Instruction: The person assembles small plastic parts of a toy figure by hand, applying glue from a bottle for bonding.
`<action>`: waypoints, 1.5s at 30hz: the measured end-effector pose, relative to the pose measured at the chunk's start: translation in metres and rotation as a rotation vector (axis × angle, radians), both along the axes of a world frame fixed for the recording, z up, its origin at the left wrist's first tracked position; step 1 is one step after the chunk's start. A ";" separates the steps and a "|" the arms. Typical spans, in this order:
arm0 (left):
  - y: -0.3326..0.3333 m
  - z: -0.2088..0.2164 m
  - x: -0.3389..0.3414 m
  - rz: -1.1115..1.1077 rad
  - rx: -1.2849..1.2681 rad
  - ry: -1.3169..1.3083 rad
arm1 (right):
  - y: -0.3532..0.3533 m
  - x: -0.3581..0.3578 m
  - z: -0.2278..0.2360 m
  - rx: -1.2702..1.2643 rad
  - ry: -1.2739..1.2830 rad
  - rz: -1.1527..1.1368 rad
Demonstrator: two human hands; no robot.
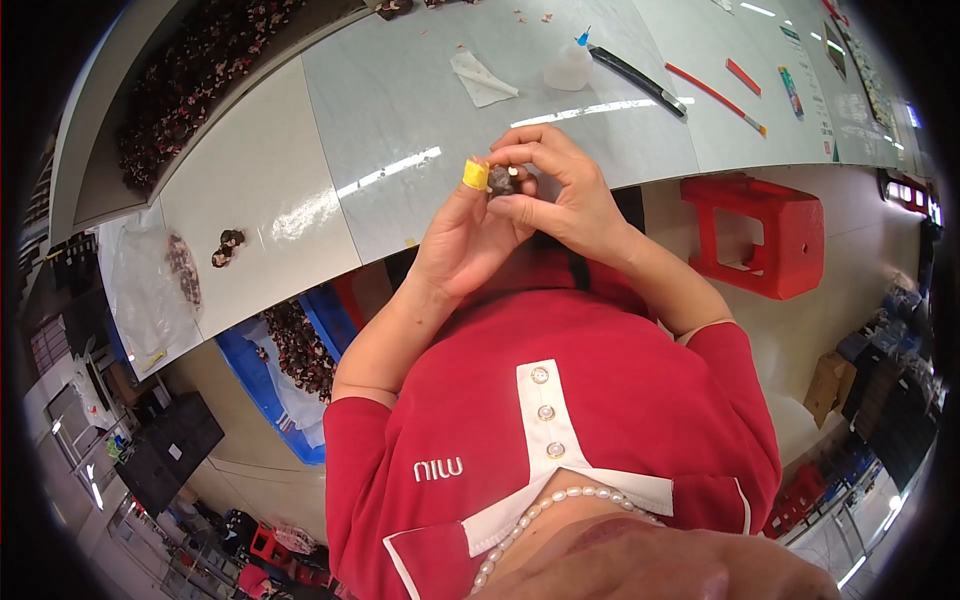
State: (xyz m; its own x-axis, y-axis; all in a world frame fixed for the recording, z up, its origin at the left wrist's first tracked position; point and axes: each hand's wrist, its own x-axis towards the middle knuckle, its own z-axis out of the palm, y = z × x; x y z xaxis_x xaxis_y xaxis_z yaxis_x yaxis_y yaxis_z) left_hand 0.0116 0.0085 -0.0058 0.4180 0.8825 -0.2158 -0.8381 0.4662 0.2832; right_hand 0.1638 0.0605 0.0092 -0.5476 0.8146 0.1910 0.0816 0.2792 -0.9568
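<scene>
A small, dark brown, rounded, lumpy piece [502,182] is pinched in the right hand [572,190], with the left hand [455,240] right beside it, over the near edge of a glossy, pale grey worktop [400,120]. It looks light, easily borne by a fingertip pinch. It is probably firm rather than soft, though the material cannot be told for sure; the uneven surface should give fingers some grip and is unlikely to be slippery. Any small attached bits could be fragile, so the sides of the rounded body seem the best hold, with gentle pressure.

The piece is dark all over except for 1 small cream-coloured spot near its upper right; fingers cover part of its outline. The right thumb lies below it and the right fingers arch above, nearly closed. The left hand is cupped palm-up, a bright yellow band [476,175] around 1 digit; its contact with the piece is partly hidden, so whether it grips cannot be told.
</scene>
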 end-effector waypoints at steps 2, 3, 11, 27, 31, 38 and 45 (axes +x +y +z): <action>0.000 0.005 0.003 -0.004 -0.016 0.015 | 0.004 0.003 -0.008 -0.104 0.037 0.038; 0.000 0.008 0.004 -0.007 -0.033 0.031 | 0.005 0.004 -0.007 -0.103 0.036 0.039; -0.006 0.000 0.000 0.007 0.012 -0.058 | 0.003 0.010 0.001 -0.705 0.304 0.135; -0.007 0.011 0.000 0.017 -0.021 0.029 | 0.006 0.015 -0.004 -0.793 0.415 0.215; -0.004 0.007 0.000 0.007 0.009 0.103 | 0.003 0.015 0.003 -0.680 0.298 0.202; -0.003 0.004 0.001 0.042 0.006 0.214 | 0.006 0.015 -0.004 -0.052 0.086 0.042; -0.004 0.000 0.001 0.044 0.018 0.251 | 0.004 0.012 0.001 0.040 0.006 0.006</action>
